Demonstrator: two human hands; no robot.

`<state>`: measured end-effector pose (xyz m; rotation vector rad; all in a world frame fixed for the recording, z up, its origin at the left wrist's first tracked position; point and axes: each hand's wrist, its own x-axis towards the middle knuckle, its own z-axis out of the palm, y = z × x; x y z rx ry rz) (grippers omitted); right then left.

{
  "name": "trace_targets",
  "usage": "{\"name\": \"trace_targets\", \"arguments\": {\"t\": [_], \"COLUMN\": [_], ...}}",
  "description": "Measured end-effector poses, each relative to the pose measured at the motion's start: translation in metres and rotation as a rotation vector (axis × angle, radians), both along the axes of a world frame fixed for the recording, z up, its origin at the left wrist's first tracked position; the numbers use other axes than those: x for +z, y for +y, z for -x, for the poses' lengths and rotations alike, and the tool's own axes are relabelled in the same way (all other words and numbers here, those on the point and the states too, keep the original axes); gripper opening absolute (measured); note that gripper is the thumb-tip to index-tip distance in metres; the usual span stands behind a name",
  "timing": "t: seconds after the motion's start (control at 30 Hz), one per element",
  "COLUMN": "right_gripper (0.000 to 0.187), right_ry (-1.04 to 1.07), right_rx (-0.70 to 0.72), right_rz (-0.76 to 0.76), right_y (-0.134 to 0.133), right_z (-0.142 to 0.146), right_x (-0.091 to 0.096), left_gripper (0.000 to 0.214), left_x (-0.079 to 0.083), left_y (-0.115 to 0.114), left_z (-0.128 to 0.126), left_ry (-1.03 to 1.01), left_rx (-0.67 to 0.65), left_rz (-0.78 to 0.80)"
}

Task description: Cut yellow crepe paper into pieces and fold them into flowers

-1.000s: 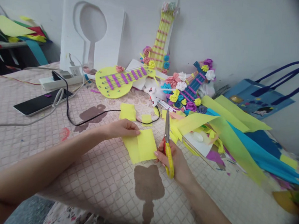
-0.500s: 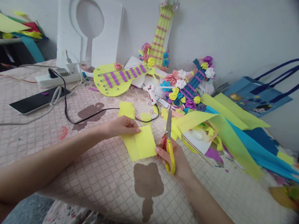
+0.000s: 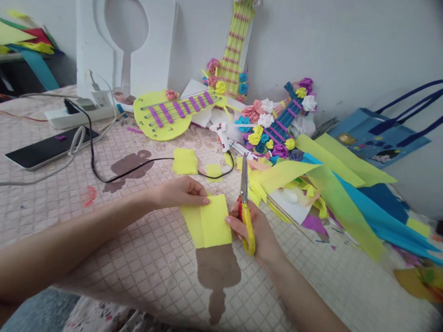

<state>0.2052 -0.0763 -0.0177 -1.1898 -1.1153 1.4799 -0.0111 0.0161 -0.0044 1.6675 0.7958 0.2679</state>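
Observation:
A folded piece of yellow crepe paper (image 3: 215, 224) lies above the tablecloth, its top left edge pinched by my left hand (image 3: 185, 191). My right hand (image 3: 257, 231) holds a pair of scissors (image 3: 248, 223) with yellow and red handles, blades shut and pointing away from me. The right thumb rests at the paper's right edge. Beyond the left hand lies a small stack of yellow paper squares (image 3: 185, 161), and a smaller yellow piece (image 3: 213, 172) lies to its right.
A white glue gun (image 3: 221, 134) with a black cord lies behind the paper. Yellow toy guitar (image 3: 164, 119), flowered blue guitar (image 3: 285, 120) and upright yellow guitar (image 3: 235, 45) stand farther back. Paper strips (image 3: 341, 194) cover the right side. A phone (image 3: 52, 146) and power strip (image 3: 79, 115) are left.
The folded yellow paper has been lowered slightly and turned a little flatter toward me. Both hands keep their grips, and the whole view has shifted slightly.

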Motion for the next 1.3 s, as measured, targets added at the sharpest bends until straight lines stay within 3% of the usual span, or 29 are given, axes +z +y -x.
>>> {"name": "trace_targets", "arguments": {"t": [0.27, 0.7, 0.87, 1.03, 1.3], "right_gripper": [0.039, 0.038, 0.038, 0.039, 0.037], "right_ry": [-0.01, -0.062, -0.025, -0.116, -0.115], "right_rx": [-0.015, -0.102, -0.023, 0.009, 0.001], "right_rz": [0.03, -0.04, 0.023, -0.002, -0.006], "right_y": [0.0, 0.003, -0.001, -0.003, -0.001], "right_z": [0.002, 0.003, 0.002, 0.002, 0.0], "right_x": [0.003, 0.005, 0.008, 0.011, 0.006], "left_gripper": [0.039, 0.037, 0.038, 0.038, 0.033], "left_x": [-0.003, 0.0, 0.001, 0.004, 0.008], "left_y": [-0.002, -0.014, -0.008, 0.004, 0.008], "left_z": [-0.002, -0.011, -0.008, 0.0, 0.003], "left_ry": [0.002, 0.028, 0.022, 0.046, 0.009], "left_rx": [-0.054, -0.111, -0.027, 0.114, 0.167], "left_rz": [-0.02, -0.027, -0.009, -0.018, 0.027]}}
